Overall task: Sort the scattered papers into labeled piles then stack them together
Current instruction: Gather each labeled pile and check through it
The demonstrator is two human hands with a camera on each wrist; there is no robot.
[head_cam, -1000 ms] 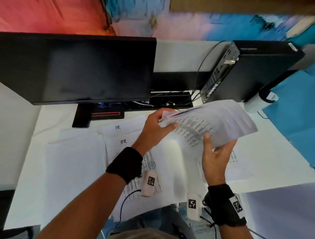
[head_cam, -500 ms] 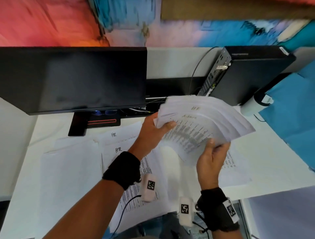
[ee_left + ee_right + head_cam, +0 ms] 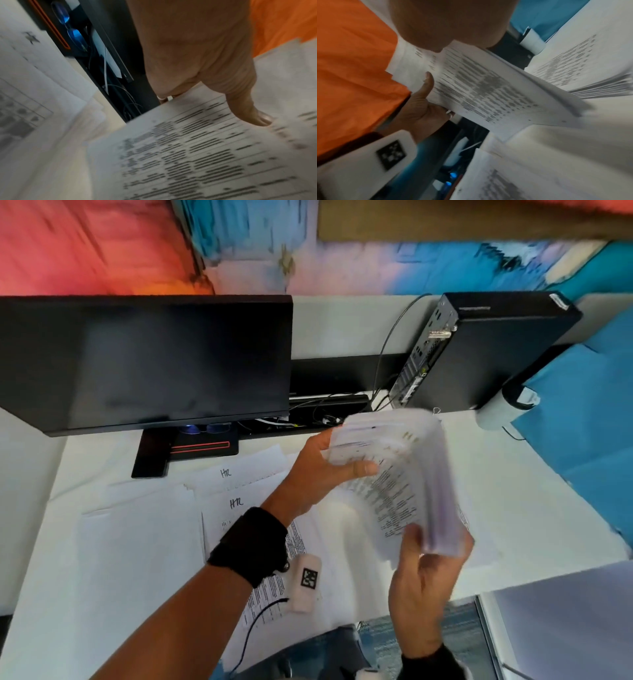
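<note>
Spanning the view, a white counter [image 3: 534,508] is covered with loose white printed sheets [image 3: 144,546], two marked "HR", below a black flat monitor [image 3: 144,361] and a black desktop computer case [image 3: 486,350]. A thick stack of white printed papers [image 3: 404,474] is held above the counter, tilted on edge and blurred. Its far end is gripped by the left hand [image 3: 325,470], thumb pressed across the top sheet, while its near end is grasped from below by the right hand [image 3: 424,587].
</note>
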